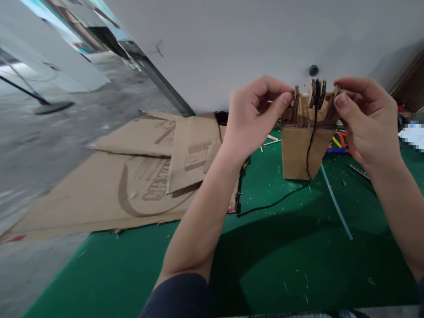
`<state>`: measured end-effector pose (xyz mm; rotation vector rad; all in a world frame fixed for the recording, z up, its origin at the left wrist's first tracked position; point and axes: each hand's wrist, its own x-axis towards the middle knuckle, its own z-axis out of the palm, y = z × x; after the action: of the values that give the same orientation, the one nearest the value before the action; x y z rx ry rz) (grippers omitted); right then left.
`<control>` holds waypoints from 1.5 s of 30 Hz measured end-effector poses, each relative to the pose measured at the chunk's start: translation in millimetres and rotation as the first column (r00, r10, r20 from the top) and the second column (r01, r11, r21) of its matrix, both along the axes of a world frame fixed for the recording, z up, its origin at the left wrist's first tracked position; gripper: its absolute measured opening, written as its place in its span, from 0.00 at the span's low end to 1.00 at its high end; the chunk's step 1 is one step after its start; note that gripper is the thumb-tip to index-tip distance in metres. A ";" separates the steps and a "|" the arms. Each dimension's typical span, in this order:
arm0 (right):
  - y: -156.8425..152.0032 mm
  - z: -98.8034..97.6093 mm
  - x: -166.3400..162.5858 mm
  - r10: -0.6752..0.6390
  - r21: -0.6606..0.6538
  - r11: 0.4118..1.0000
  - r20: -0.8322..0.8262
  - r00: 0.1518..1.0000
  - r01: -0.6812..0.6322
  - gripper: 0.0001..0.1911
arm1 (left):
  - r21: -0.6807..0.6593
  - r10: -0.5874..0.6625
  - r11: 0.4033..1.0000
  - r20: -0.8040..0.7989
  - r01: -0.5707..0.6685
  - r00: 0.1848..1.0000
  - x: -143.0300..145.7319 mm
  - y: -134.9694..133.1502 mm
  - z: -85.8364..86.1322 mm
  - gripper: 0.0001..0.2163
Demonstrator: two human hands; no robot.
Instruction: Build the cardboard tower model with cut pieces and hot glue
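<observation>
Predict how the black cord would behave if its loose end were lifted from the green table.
The black cord would probably be floppy, since it bends down the cardboard box and curves across the green table. Being thin, it is likely light. Lifting it far might tug the upright cardboard pieces, as it runs up between them.

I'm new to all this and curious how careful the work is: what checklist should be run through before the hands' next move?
1. Left hand at the left cardboard upright: ok.
2. Right hand at the right cardboard upright: ok.
3. Black cord between the cardboard discs: ok.
4. Cord gathered in: not ok, it trails across the green table.
5. Space beside the cardboard box clear: not ok, a translucent stick lies there.
6. Discs firmly fixed: cannot tell.
</observation>
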<state>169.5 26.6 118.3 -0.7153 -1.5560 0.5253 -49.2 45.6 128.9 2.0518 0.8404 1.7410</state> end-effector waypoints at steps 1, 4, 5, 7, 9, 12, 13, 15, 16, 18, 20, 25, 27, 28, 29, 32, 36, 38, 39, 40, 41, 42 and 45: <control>0.1 -0.1 0.0 0.007 0.009 1.000 -0.005 1.000 -0.006 0.13 | 0.001 0.000 1.000 0.001 0.000 1.000 0.1 -0.4 0.3 0.05; 0.5 -1.0 0.2 0.009 0.033 0.999 0.008 1.000 -0.009 0.12 | 0.014 -0.007 1.000 0.001 0.007 1.000 0.0 -1.0 1.3 0.05; 0.6 -1.5 0.3 0.003 0.037 0.999 0.022 1.000 -0.003 0.12 | 0.018 -0.011 1.000 0.000 0.011 1.000 -0.1 -0.9 1.6 0.05; 0.8 -2.4 0.9 -0.016 0.036 0.999 0.053 0.998 0.014 0.13 | 0.023 -0.017 1.000 0.000 0.017 1.000 -0.3 -0.6 2.3 0.05; 0.9 -3.0 1.3 -0.035 0.031 0.999 0.081 0.996 0.033 0.14 | 0.018 -0.024 1.000 0.003 0.024 1.000 -0.1 -0.6 2.9 0.05; 0.7 -3.1 1.5 -0.042 0.036 0.999 0.085 0.996 0.039 0.14 | 0.004 -0.034 0.999 0.006 0.034 0.999 0.5 -1.7 3.4 0.06; 0.6 -3.0 1.4 -0.043 0.036 0.999 0.082 0.996 0.040 0.14 | 0.004 -0.037 0.999 0.008 0.037 0.999 0.6 -2.1 3.4 0.06; 0.6 -3.0 1.3 -0.045 0.031 0.999 0.084 0.995 0.043 0.14 | 0.010 -0.046 0.999 0.012 0.046 0.999 0.0 -1.9 2.7 0.07; 0.7 -3.2 1.2 -0.044 0.032 0.999 0.085 0.995 0.042 0.13 | 0.016 -0.055 0.998 0.015 0.055 0.998 -0.7 -1.0 2.0 0.07; 1.1 -3.7 1.0 -0.033 0.042 0.999 0.077 0.996 0.030 0.13 | 0.036 -0.095 0.995 0.020 0.095 0.995 -2.7 2.0 0.3 0.07; 1.6 -4.1 0.9 -0.017 0.051 0.999 0.055 0.998 0.014 0.12 | 0.051 -0.140 0.989 0.021 0.139 0.990 -4.8 5.6 -1.5 0.07; 1.7 -3.5 0.7 -0.008 0.039 0.999 0.032 0.999 0.006 0.11 | 0.043 -0.108 0.993 0.003 0.108 0.994 -4.2 5.0 -1.6 0.11; 1.0 -2.9 0.4 -0.003 0.038 0.999 0.027 1.000 0.002 0.10 | 0.028 -0.062 0.998 0.000 0.062 0.998 -1.9 0.9 0.0 0.12; 0.5 -2.7 0.1 0.002 0.043 0.999 0.022 1.000 -0.003 0.10 | 0.020 -0.041 0.999 0.000 0.041 0.999 -0.7 -1.1 0.8 0.12; 0.1 -2.7 -0.3 0.005 0.047 0.999 0.019 1.000 -0.006 0.10 | 0.015 -0.025 1.000 0.001 0.025 1.000 0.4 -2.9 1.5 0.12; -0.8 -3.7 -1.9 -0.013 0.046 0.999 0.021 1.000 0.012 0.11 | 0.005 0.003 1.000 0.013 -0.003 1.000 2.4 -5.7 2.8 0.09; 0.1 -6.1 -4.2 -0.082 0.020 0.996 0.025 0.996 0.081 0.14 | 0.034 -0.026 0.999 0.048 0.024 0.999 2.0 -4.7 3.1 0.04; 0.3 -6.6 -4.9 -0.110 0.012 0.994 0.034 0.993 0.110 0.15 | 0.037 -0.057 0.998 0.055 0.055 0.997 1.0 -4.1 3.3 0.03; 0.2 -6.6 -5.0 -0.118 0.011 0.993 0.037 0.992 0.117 0.16 | 0.040 -0.072 0.997 0.057 0.070 0.996 0.4 -4.2 3.5 0.02; 0.0 -6.6 -4.9 -0.121 0.009 0.993 0.040 0.992 0.121 0.15 | 0.037 -0.082 0.996 0.060 0.080 0.995 -0.3 -4.5 3.6 0.02; -0.3 -6.5 -4.8 -0.122 0.007 0.993 0.044 0.992 0.122 0.15 | 0.036 -0.093 0.995 0.064 0.091 0.994 -1.0 -5.1 3.8 0.03; -0.6 -6.5 -4.5 -0.123 0.005 0.992 0.049 0.991 0.123 0.15 | 0.028 -0.106 0.994 0.066 0.104 0.992 -1.8 -5.7 3.9 0.03; -0.1 -7.2 -3.0 -0.121 0.013 0.993 0.074 0.990 0.120 0.16 | -0.018 -0.148 0.989 0.060 0.149 0.987 -4.5 -6.6 3.9 0.04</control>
<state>166.5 26.5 111.1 -0.8251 -1.5721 0.4059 -53.7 39.0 132.7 1.9845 0.6690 1.6942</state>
